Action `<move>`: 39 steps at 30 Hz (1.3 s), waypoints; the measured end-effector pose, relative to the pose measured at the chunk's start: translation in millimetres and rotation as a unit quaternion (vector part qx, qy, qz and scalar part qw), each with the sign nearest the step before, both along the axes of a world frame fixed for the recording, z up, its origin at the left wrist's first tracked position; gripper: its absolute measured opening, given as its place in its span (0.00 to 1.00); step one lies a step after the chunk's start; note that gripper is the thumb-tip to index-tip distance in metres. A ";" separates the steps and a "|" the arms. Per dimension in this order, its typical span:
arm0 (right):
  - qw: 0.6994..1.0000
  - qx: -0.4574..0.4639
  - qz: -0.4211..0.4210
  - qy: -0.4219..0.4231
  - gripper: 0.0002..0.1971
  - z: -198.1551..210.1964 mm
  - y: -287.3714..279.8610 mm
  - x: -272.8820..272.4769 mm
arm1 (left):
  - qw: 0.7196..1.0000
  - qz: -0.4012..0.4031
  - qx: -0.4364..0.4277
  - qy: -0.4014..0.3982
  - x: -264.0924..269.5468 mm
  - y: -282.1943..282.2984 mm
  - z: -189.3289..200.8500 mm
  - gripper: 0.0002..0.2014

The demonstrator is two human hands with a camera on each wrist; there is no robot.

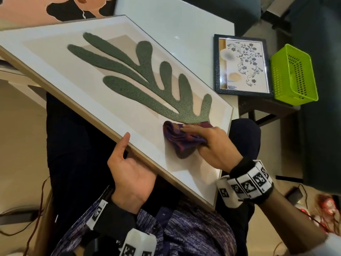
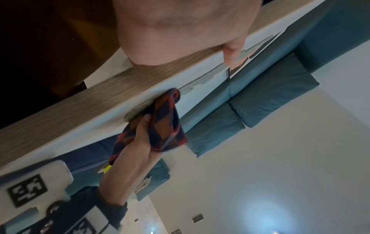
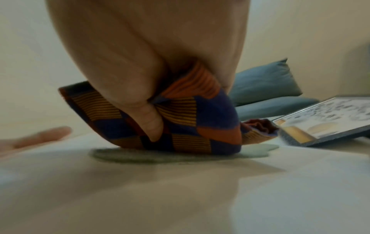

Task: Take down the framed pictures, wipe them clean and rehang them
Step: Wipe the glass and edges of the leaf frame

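Most of our leaf picture (image 1: 103, 71) stretches up-left, away from our right hand (image 1: 212, 145), whose fingers (image 1: 191, 128) bunch the checked cloth (image 1: 180, 139), while our left hand (image 1: 129, 172) cups its near rail.

My left hand (image 1: 132, 174) lies palm up, its thumb stretched forward along the top edge of what it holds, while the other fingers curl underneath, hidden from the head view. My right hand (image 1: 212, 145) is palm down, its fingers (image 1: 191, 128) bunched round a wad of cloth and the thumb tucked into the folds, as the right wrist view shows. Both wrists wear black bands with white marker blocks; my right forearm comes in from the lower right, my left from below.
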State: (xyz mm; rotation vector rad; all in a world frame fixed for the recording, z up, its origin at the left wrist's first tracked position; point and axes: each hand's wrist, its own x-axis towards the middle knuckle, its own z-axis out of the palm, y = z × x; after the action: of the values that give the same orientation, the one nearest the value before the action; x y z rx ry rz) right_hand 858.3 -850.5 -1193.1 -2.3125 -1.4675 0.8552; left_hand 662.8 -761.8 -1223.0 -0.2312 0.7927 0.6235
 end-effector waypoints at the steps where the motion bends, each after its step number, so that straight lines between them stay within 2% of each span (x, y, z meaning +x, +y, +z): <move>1: 1.000 0.001 0.028 0.011 0.37 0.5 0.6 -4.1 | 1.000 -0.002 0.002 -0.004 0.0 0.1 -0.9 0.22; 3: 0.997 0.003 0.072 0.037 0.35 2.8 1.5 -11.4 | 1.000 -0.009 0.005 -0.008 -1.0 0.2 -0.8 0.26; 7: 1.000 -0.023 0.019 -0.007 0.32 4.9 8.5 -2.4 | 1.000 -0.005 0.013 -0.016 -0.3 -1.3 -2.8 0.26; 11: 0.997 -0.031 0.075 0.004 0.30 10.0 11.9 -22.4 | 0.999 -0.033 -0.001 -0.026 -0.9 -3.7 -3.6 0.28; 14: 0.997 -0.038 0.033 -0.054 0.30 8.3 15.1 -17.7 | 1.000 -0.020 0.001 -0.020 -1.5 -4.1 -3.4 0.27; 16: 0.996 -0.042 0.039 -0.064 0.29 7.7 18.0 -24.1 | 0.999 -0.025 0.007 -0.031 -2.5 -4.5 -8.7 0.31; 19: 0.997 -0.043 0.053 -0.042 0.34 8.3 21.8 -35.3 | 0.998 -0.044 0.000 -0.051 -5.5 -6.8 -16.3 0.39; 22: 0.996 -0.047 0.000 -0.078 0.32 11.7 24.3 -25.3 | 0.999 -0.030 0.007 -0.041 -5.2 -5.9 -14.3 0.36; 26: 0.996 -0.050 0.029 -0.068 0.31 13.6 26.4 -37.7 | 0.999 -0.026 0.001 -0.038 -4.7 -6.2 -15.4 0.34; 31: 0.992 -0.070 -0.017 -0.105 0.29 9.3 22.6 -24.1 | 0.999 -0.020 0.012 -0.044 -3.9 -5.6 -16.1 0.36; 35: 0.998 -0.034 0.040 -0.042 0.31 7.3 30.7 -35.9 | 0.998 -0.037 0.003 -0.054 -5.3 -6.9 -19.3 0.38; 37: 0.999 -0.030 0.030 -0.032 0.33 6.8 33.7 -33.4 | 0.998 -0.037 0.000 -0.059 -5.5 -5.9 -19.5 0.39; 39: 0.998 -0.035 0.005 -0.057 0.34 8.7 36.2 -29.4 | 0.998 -0.022 0.002 -0.057 -5.6 -5.3 -16.9 0.38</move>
State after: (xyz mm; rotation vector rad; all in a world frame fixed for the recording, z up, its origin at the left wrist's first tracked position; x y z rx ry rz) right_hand 828.9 -814.2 -1184.4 -2.4453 -1.5188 0.8012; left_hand 657.2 -767.1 -1239.9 -0.2423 0.6847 0.5664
